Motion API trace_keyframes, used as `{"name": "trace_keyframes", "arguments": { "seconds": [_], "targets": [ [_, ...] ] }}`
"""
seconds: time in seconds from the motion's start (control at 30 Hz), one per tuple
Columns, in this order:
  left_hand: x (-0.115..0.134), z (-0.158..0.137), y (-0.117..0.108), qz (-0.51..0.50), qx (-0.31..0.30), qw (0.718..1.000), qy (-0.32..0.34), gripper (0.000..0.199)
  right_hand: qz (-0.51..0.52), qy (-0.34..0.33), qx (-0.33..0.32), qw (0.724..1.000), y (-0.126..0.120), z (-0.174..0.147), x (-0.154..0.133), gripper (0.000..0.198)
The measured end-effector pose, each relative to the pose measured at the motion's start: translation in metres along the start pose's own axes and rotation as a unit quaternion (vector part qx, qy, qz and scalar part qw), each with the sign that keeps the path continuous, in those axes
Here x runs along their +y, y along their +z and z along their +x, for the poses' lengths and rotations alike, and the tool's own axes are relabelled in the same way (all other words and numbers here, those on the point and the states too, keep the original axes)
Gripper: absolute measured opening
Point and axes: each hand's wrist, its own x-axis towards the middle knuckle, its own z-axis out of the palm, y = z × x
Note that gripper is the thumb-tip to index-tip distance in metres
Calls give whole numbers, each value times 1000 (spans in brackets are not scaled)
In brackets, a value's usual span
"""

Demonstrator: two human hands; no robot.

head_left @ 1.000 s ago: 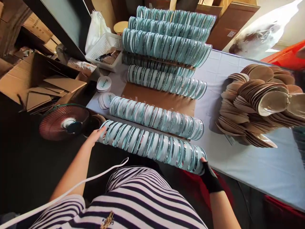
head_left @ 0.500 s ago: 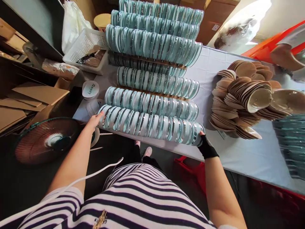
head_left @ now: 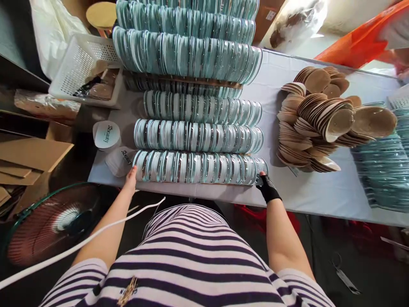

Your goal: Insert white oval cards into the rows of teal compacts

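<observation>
Closest to me on the table lies a long row of round, clear-and-teal plastic pieces (head_left: 198, 167), standing on edge and packed side by side. My left hand (head_left: 131, 177) grips its left end, with the thumb on the near side. At the other end, my right hand (head_left: 267, 187), in a black fingerless glove, presses the last piece; its fingers are partly hidden. Just behind lies a second row (head_left: 198, 136) of the same pieces, and a third row (head_left: 204, 108) beyond it. White round cards (head_left: 107, 134) printed with lettering lie left of the rows.
Taller teal rows (head_left: 188, 55) are stacked at the back. Nested tan cups (head_left: 297, 145) pile up to the right, beside more teal pieces (head_left: 383, 170). A white basket (head_left: 73, 55) stands at the left. A fan (head_left: 54, 226) and white cord (head_left: 96, 236) are near my left arm.
The held row has moved down and away from me, and now lies level on the table behind its front edge. Both hands stay at its ends. My view has shifted to the right.
</observation>
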Motion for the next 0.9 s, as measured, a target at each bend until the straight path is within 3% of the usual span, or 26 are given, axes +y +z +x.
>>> {"name": "trace_keyframes", "arguments": {
  "seconds": [0.07, 0.13, 0.2, 0.27, 0.33, 0.47, 0.53, 0.57, 0.63, 0.7, 0.77, 0.9],
  "targets": [
    [5, 0, 2, -41, 22, 999, 26, 58, -86, -79, 87, 989, -1, -3, -13, 62],
    [13, -1, 4, -82, 36, 994, 65, 54, -158, -193, 185, 951, 6, -2, -34, 62],
    [24, -1, 8, -103, 45, 989, 99, 52, -208, -297, 202, 910, 29, -1, -63, 53],
    [34, 1, 12, -103, 43, 988, 110, 49, -276, -369, 104, 881, 74, -5, -96, 39],
    [41, 6, 16, -103, 24, 989, 105, 45, -362, -414, -45, 834, 137, -21, -125, 32],
    [42, 14, 20, -100, -17, 989, 106, 44, -513, -466, -270, 668, 279, -89, -158, 33],
    [39, 17, 20, -102, -34, 987, 117, 48, -550, -476, -323, 606, 337, -124, -162, 35],
    [37, 17, 20, -104, -46, 986, 122, 50, -561, -473, -336, 590, 361, -139, -161, 36],
    [34, 19, 19, -110, -71, 983, 132, 55, -578, -461, -348, 576, 400, -159, -158, 37],
    [30, 21, 19, -112, -90, 980, 140, 57, -590, -444, -347, 578, 429, -167, -155, 37],
    [26, 26, 20, -109, -104, 977, 153, 57, -586, -407, -351, 606, 453, -167, -154, 33],
    [15, 40, 26, -104, -126, 968, 190, 57, -536, -329, -341, 698, 487, -162, -158, 21]
  ]
}}
